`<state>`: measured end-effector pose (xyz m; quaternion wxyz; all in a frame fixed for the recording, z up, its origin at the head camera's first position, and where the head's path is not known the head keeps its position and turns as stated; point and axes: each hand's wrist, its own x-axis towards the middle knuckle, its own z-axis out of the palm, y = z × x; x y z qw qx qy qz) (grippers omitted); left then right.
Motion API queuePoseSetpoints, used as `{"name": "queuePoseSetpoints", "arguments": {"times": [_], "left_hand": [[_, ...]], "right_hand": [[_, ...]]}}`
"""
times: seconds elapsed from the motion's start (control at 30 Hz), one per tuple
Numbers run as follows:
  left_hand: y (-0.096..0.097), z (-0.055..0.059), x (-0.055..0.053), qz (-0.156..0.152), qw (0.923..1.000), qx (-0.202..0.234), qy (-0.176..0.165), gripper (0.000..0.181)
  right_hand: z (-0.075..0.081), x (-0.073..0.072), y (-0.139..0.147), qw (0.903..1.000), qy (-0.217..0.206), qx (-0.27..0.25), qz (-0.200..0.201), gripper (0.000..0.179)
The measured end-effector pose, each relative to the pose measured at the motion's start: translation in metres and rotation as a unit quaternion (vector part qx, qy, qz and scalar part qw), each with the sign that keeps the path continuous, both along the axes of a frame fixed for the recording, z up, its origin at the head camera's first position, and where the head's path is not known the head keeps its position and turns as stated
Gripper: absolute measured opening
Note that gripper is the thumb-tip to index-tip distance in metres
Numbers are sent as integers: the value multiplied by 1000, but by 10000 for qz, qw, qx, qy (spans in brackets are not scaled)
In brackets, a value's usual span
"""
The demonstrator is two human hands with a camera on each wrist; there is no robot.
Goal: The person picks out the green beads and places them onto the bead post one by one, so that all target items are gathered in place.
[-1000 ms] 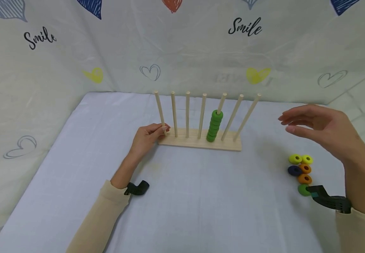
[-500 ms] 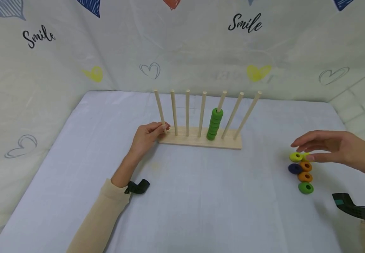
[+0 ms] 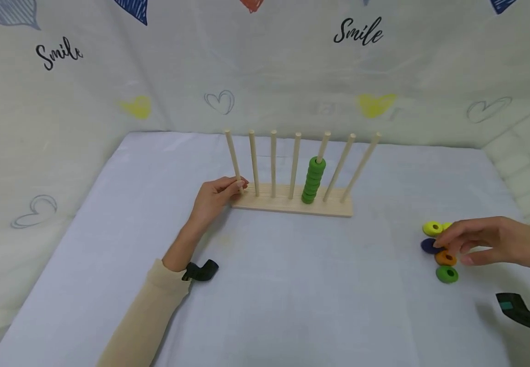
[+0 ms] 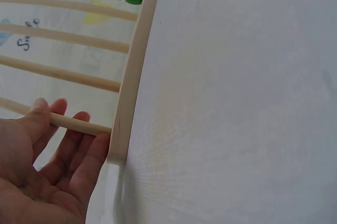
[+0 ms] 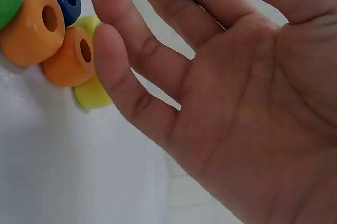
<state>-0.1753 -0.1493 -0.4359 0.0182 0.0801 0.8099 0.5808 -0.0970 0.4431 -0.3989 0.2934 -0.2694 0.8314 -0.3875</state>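
A wooden rack (image 3: 287, 205) with a row of upright pegs stands near the back of the table. My left hand (image 3: 211, 201) pinches its leftmost peg (image 4: 81, 125) low down, between thumb and fingers. Stacked green beads (image 3: 313, 181) fill most of one peg right of the middle. At the right, my right hand (image 3: 499, 243) hovers with loosely bent fingers over loose beads: a dark blue bead (image 3: 428, 246), an orange bead (image 3: 446, 259), a green bead (image 3: 447, 274) and a yellow bead (image 3: 432, 228). Its fingers partly cover a second orange bead (image 5: 68, 62) in the head view.
White cloth (image 3: 292, 285) covers the table. A printed sheet (image 3: 287, 66) with hearts and lettering hangs close behind the rack. Black wrist cameras show on the left wrist (image 3: 200, 270) and right wrist (image 3: 524, 312).
My right hand has come down from above the table, right of the rack, to the loose beads, then moved nearer over the dark blue and orange ones. The left hand keeps its grip on the peg.
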Motion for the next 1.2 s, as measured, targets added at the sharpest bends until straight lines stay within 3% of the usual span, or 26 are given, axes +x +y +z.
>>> {"name": "queuePoseSetpoints", "arguments": {"times": [0.17, 0.33, 0.47, 0.63, 0.73, 0.8, 0.97, 1.2], "left_hand": [[1, 0, -2, 59, 9999, -71, 60, 25], [2, 2, -5, 19, 9999, -55, 107, 25], [1, 1, -6, 23, 9999, 51, 87, 25], [1, 0, -5, 34, 9999, 60, 98, 24], [0, -1, -5, 31, 9999, 59, 87, 25], [0, -1, -5, 39, 10000, 54, 66, 25], [0, -1, -5, 55, 10000, 14, 42, 26], [1, -3, -5, 60, 10000, 73, -16, 26]], "right_hand": [[-4, 0, 3, 9954, -905, -228, 204, 41], [-4, 2, 4, 9962, -817, 164, 269, 40], [-5, 2, 9, 9927, -1131, 320, 261, 40], [-9, -1, 16, 9730, -2234, -420, 403, 49], [-12, -2, 18, 9600, -2659, -737, 482, 52], [-14, -2, 17, 9619, -2589, -705, 522, 54], [-16, -4, 13, 9795, -1926, -290, 509, 56], [-24, -1, 9, 9805, -1861, -224, 585, 54]]}}
